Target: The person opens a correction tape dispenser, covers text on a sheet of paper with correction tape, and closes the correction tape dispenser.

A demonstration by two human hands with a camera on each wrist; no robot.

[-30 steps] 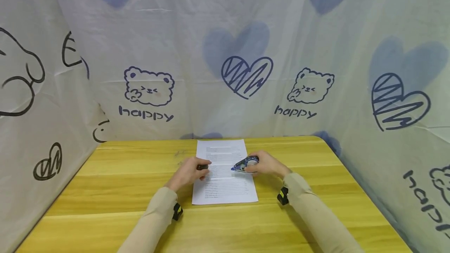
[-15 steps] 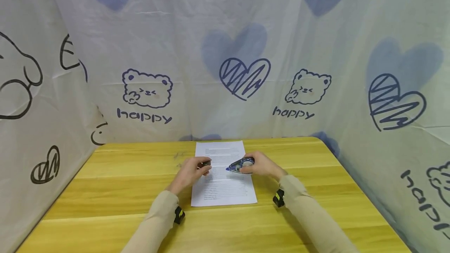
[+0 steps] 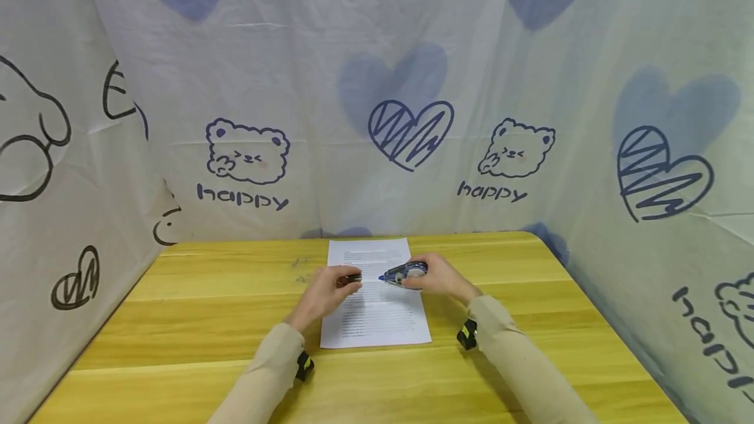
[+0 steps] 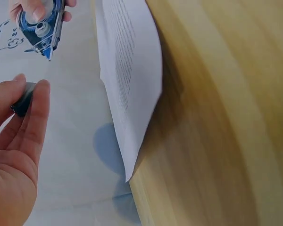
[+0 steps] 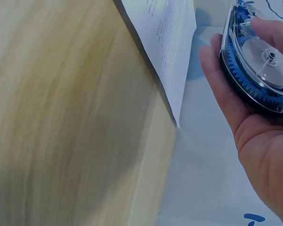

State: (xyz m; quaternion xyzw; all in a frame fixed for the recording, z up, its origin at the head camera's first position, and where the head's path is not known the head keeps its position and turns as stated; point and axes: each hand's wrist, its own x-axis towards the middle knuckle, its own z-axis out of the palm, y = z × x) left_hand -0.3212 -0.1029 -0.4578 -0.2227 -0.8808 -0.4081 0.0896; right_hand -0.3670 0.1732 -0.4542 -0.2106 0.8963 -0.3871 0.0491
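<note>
My right hand grips a blue, clear-cased correction tape, its narrow blue tip pointing left. In the right wrist view, the white spool and blue gear of the correction tape show through the case, with thumb and fingers around it. My left hand pinches a small dark cap between thumb and fingers, a short way from the tip and apart from it. Both hands are above a printed sheet of paper that lies on the table.
The yellow wood-grain table extends on both sides of the sheet. Behind it hangs a pale curtain printed with hearts and bears. Faint grey marks show on the tabletop left of the paper.
My left hand has moved right with the cap, closer to the correction tape's tip. My right hand has shifted slightly left with the correction tape.
</note>
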